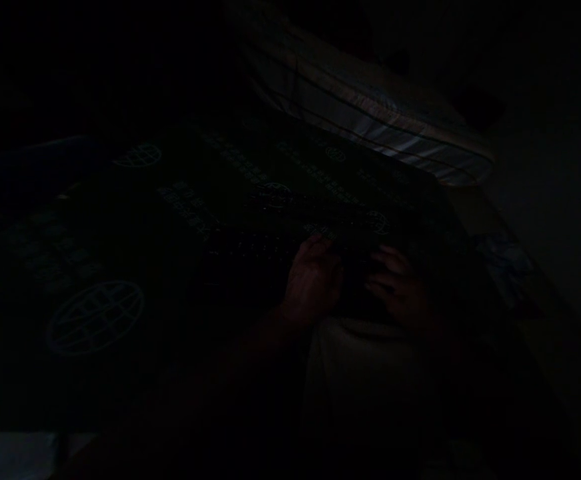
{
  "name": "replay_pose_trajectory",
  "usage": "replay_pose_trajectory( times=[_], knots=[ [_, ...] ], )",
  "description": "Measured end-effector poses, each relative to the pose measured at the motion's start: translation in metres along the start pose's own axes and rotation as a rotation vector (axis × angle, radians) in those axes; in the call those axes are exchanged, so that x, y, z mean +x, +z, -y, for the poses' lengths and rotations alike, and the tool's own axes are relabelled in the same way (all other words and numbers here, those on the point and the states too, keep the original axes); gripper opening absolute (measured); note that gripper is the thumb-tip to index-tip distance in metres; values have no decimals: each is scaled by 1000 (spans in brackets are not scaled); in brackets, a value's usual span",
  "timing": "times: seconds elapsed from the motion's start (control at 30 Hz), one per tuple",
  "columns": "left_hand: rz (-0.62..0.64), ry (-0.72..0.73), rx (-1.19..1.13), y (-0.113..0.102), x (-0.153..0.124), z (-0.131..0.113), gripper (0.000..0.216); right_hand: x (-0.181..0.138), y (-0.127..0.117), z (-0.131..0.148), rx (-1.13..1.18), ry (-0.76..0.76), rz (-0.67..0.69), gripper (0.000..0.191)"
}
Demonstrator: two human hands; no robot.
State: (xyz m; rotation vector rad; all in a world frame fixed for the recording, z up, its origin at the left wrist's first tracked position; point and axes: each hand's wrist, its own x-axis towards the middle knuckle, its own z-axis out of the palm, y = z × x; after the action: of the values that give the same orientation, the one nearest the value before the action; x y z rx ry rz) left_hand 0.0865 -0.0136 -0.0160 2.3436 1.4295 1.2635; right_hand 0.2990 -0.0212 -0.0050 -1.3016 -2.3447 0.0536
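The scene is very dark and much of it is lost in shadow. My left hand (315, 277) rests over a dark, flat object (245, 248) with rows of small pale marks, which looks like a keyboard. Its fingers are bent and point away from me, and no held thing shows in it. Just to its right, my right hand (398, 283) has its fingers apart over the same dark area. Whether the fingertips touch the surface is too dim to tell. Beyond the hands lies a dark strip with small pale specks (295, 203), not clear in kind.
Underneath is a dark green sheet (95, 317) printed with white globe emblems and lettering. A pale cushion or mattress with striped sides (370, 120) lies at the far edge. Light cloth (360, 360) shows close to me, and a pale patterned patch (505, 257) is at right.
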Motion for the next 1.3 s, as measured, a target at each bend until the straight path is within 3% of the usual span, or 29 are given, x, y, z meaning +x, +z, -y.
replay_pose_trajectory(
  times=[0.23, 0.57, 0.73, 1.03, 1.3],
  knots=[
    [-5, 18, 22, 1, 0, 0, 7, -6, 5, 7, -59, -52, -38, 19],
    [21, 3, 11, 1, 2, 0, 10, -22, 7, 23, -278, -97, 30, 25],
    [20, 10, 28, 2, 2, 2, 11, -20, 8, 24, -283, -95, 51, 26],
    [28, -4, 20, 1, 1, 2, 10, -17, 0, 22, -229, -38, -62, 26],
    [20, 2, 5, 0, 1, 2, 11, -17, 7, 24, -206, -34, -75, 31]
  ],
)
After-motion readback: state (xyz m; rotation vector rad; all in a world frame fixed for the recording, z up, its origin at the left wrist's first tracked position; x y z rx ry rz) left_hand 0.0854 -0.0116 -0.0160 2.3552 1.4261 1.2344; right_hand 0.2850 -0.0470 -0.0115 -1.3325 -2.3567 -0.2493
